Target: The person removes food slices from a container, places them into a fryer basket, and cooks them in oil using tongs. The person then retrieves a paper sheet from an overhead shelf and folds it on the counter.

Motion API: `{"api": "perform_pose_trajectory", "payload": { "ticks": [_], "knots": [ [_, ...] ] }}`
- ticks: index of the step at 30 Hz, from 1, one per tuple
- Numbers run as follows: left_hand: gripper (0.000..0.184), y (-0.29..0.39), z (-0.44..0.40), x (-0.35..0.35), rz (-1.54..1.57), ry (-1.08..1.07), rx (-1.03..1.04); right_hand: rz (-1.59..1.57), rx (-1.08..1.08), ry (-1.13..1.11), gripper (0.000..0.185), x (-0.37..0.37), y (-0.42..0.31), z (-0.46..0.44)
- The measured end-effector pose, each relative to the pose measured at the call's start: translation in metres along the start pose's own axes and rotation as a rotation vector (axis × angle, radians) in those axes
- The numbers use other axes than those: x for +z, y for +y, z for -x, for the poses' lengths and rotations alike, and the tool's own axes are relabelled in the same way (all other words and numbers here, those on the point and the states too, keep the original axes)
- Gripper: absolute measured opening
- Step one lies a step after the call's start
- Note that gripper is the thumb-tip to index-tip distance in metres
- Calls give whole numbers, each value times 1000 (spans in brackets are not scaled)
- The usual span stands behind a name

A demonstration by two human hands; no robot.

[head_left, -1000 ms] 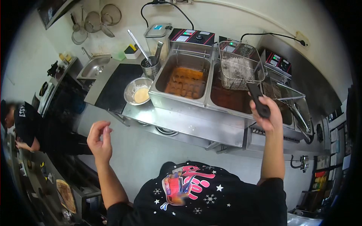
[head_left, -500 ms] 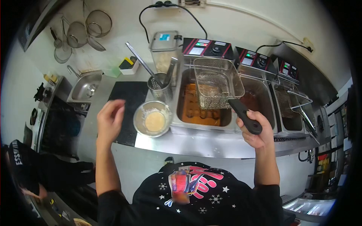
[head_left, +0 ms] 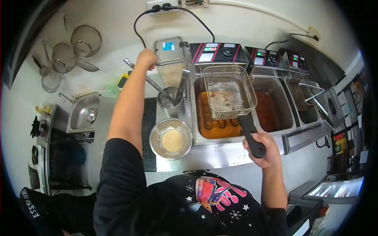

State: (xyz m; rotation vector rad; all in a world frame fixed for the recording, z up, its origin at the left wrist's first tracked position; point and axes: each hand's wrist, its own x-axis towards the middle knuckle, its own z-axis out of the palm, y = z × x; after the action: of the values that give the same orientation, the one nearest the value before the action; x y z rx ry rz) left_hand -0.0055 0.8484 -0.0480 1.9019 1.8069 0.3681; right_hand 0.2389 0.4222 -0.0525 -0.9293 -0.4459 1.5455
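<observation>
My right hand point(head_left: 264, 150) is closed round the black handle of a wire fry basket point(head_left: 228, 91). The basket hangs over the left fryer vat, above its orange oil point(head_left: 214, 128). My left hand point(head_left: 147, 59) is raised at the left edge of a lidded clear container point(head_left: 170, 63) with pale contents; its fingers look curled, and what they hold, if anything, is hidden. Below stand a perforated metal holder point(head_left: 173, 106) with tongs and a steel bowl point(head_left: 171, 139) of pale batter.
Two more fryer vats stand to the right, the middle one point(head_left: 269, 112) with dark oil. A sink point(head_left: 86, 114) is at the left, under hanging strainers point(head_left: 84, 41). A co-worker's dark sleeve point(head_left: 31, 204) shows at the lower left. Power cords run along the wall.
The basket has gone from over the middle vat to over the left vat. My left hand has reached up and forward to the lidded container. The view has shifted too.
</observation>
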Motion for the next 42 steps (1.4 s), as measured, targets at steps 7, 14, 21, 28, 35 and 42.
{"api": "perform_pose_trajectory", "payload": {
  "ticks": [7,14,21,28,35,42],
  "knots": [
    [15,10,3,-7,-207,25,-17,7,23,-32,29,0,0,3],
    [16,17,-5,-7,-450,1,-26,-27,51,-35,29,4,-13,17],
    [13,18,7,-7,-288,128,-65,-29,87,-10,35,-12,-12,11],
    [18,13,1,-9,-209,108,-71,88,177,32,29,-40,16,-13],
    [22,16,-20,-43,391,-59,27,410,196,66,37,-63,28,-12],
    [17,51,-12,-43,556,-110,200,714,295,98,37,-58,24,-18]
  ]
}}
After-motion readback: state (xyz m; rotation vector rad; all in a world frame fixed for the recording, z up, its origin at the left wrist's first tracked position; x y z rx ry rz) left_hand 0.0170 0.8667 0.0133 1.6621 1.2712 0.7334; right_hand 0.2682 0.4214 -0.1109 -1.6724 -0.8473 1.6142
